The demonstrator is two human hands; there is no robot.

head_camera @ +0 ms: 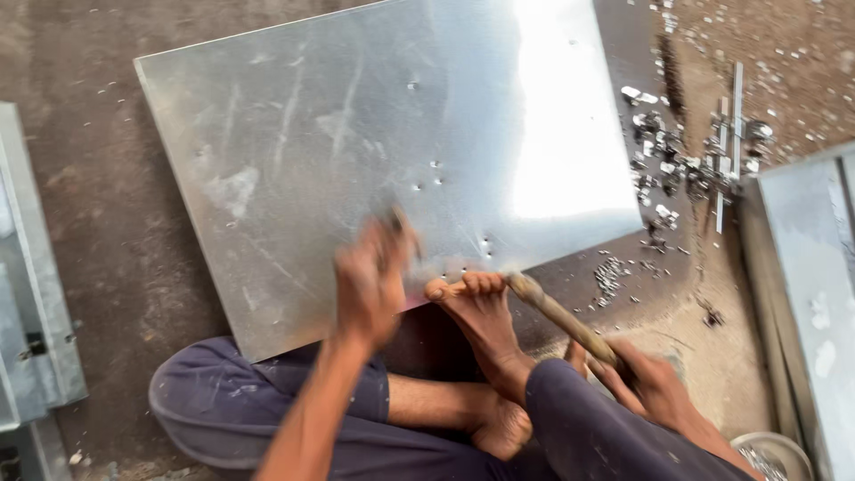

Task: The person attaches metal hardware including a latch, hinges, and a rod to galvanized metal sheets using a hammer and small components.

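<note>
Under your hands the flat rectangular metal sheet (356, 142) is silvery grey, streaked with pale scratches, with a white glare patch on its right part. Your loose cloth trousers (223, 410) are dark navy, dusted pale. The tool's wooden handle (561, 316) is tan-brown. The dirt floor (107, 205) is dull brown, speckled with shiny silver metal scraps (677, 160).
</note>
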